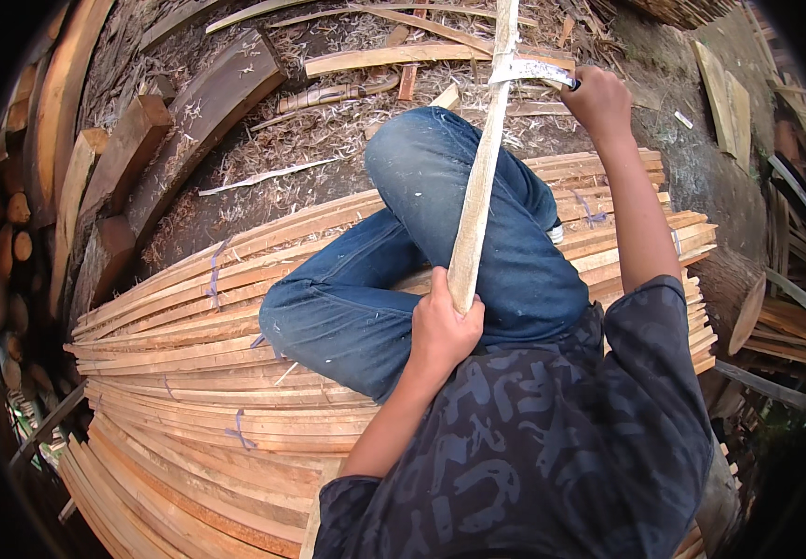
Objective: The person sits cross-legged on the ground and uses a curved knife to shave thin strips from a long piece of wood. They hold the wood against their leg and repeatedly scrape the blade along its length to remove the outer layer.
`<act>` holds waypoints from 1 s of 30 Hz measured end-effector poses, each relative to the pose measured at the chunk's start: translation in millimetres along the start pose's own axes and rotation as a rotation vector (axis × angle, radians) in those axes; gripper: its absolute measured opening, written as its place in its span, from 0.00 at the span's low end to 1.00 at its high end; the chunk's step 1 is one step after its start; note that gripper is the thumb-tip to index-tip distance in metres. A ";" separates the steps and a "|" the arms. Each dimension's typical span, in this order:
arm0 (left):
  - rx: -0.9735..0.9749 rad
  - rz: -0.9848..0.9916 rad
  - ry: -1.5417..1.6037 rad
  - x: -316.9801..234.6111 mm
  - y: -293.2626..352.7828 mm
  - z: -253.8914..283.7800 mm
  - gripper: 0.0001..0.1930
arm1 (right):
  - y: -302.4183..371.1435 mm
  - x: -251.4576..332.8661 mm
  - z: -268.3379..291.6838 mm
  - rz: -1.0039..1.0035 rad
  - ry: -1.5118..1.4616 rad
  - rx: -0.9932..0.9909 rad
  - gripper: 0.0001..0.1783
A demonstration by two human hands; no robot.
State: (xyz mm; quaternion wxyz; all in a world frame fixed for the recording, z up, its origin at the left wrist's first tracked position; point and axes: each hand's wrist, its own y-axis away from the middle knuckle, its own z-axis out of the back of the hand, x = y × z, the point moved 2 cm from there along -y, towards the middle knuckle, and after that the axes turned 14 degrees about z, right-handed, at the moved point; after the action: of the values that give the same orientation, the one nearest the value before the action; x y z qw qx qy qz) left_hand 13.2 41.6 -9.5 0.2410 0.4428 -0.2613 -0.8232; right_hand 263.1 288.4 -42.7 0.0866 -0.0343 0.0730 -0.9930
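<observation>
Stick (479, 200) of pale wood: in the head view it slants from the top edge, right of centre, to mid-frame, passing over my jeans (524, 289); whether it touches them I can't tell. I judge it light and stiff, rough enough not to slip, perhaps splintery; the lower end, clear of the blade, seems the place to hold. My left hand (442, 320) is closed round that end, thumb along the wood, its forearm (389, 419) rising from the bottom of the frame. My right hand (600, 101), upper right, is closed on the knife (535, 70), whose pale blade crosses the stick, seemingly touching it. That arm (634, 200) reaches far forward, nearly straight.
</observation>
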 end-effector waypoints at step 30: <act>-0.029 -0.072 -0.186 0.1 -5.7 6.8 0.27 | 5.0 -10.4 13.0 -0.044 0.062 0.118 0.14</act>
State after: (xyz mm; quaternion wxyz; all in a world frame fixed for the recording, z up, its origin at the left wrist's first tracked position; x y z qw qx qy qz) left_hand 6.3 47.3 -10.0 0.1921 0.3699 -0.2544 -0.8727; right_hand 275.2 283.6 -31.2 0.0644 -0.0001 0.0161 -0.9978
